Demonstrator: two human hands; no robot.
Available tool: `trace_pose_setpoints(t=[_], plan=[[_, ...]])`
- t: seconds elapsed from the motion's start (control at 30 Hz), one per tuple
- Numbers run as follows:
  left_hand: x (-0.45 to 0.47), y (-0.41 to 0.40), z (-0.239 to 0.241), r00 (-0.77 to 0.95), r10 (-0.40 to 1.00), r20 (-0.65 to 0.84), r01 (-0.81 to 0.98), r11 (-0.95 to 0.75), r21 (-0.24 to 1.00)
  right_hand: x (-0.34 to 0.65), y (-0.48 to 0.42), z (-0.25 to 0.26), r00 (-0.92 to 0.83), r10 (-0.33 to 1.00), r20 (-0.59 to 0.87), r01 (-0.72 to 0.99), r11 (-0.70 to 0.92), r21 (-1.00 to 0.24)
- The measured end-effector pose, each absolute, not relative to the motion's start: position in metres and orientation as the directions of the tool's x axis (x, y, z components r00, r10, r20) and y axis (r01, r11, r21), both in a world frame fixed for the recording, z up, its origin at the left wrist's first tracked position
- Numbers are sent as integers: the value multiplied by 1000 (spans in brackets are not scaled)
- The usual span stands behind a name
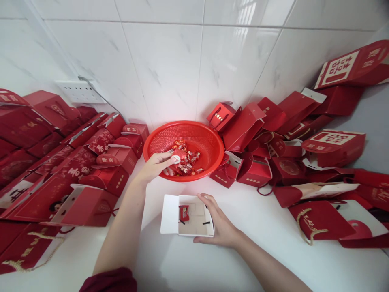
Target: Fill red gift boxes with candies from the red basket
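My left grip pinches a packet over the basket; a loose hold could drop it. My right grip clasps the box; squeezing could buckle it.

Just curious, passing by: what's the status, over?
Left grip: holding red packet at basket. Right grip: on open box, one packet inside. Box flap: folded outward, off the opening.

Left sleeve: dark maroon fabric, lightly creased, edge near the elbow | Left forearm: bare, tapering toward the wrist | Right forearm: bare, tapering likewise | Left hand, right hand: bare, slim fingers
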State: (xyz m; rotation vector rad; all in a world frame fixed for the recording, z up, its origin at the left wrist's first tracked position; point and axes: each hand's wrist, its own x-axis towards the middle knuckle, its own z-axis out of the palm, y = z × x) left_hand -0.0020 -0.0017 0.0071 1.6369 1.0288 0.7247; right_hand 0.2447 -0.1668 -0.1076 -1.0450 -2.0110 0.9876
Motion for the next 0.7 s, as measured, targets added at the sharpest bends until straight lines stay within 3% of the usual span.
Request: trace_pose_setpoints(t=[0.17,0.3,0.5,0.7], plan=[[-3,-2,8,466,884,-40,256,-91,962,245,-167,-108,-472,856,208,364,405,-839],[1,-15,23,614,780,-120,256,-53,965,244,-166,-108,-468,858,211,364,404,-839],[18,-52,56,842,506,-187,379,-307,873,244,-165,-105,-467,849,246,350,433,-831],[12,-81,67,692,721,-20,468,-428,773,245,-163,-107,-455,844,286,367,470,-803]])
